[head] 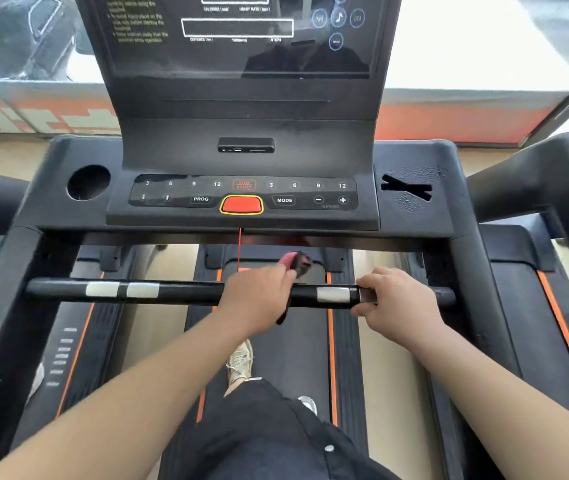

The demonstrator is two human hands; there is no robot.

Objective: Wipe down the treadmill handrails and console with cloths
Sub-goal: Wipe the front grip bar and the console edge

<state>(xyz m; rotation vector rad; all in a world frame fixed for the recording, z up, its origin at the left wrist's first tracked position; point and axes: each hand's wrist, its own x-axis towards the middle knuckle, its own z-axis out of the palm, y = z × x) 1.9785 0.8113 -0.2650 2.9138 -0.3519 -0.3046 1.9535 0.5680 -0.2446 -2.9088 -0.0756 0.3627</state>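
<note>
A black front handrail bar (pixel 179 292) with silver pulse sensors crosses the treadmill below the console (pixel 179 216). My left hand (pixel 259 301) is wrapped over the middle of the bar, shut on a small red and dark cloth (pixel 296 263). The cloth sticks out beyond my fingers, and a dark strip of it hangs under the bar. My right hand (pixel 395 301) grips the bar further right, beside a silver sensor (pixel 333 294). No cloth shows in that hand. The console has a button panel with a red stop button (pixel 241 204) and a dark screen (pixel 241 53) above.
A red safety cord (pixel 240 249) hangs from the console toward the bar. A round cup holder (pixel 88 182) sits at the console's left. Black side rails (pixel 477 271) frame the belt (pixel 307 348), where my shoe (pixel 240 365) stands. Other treadmills flank both sides.
</note>
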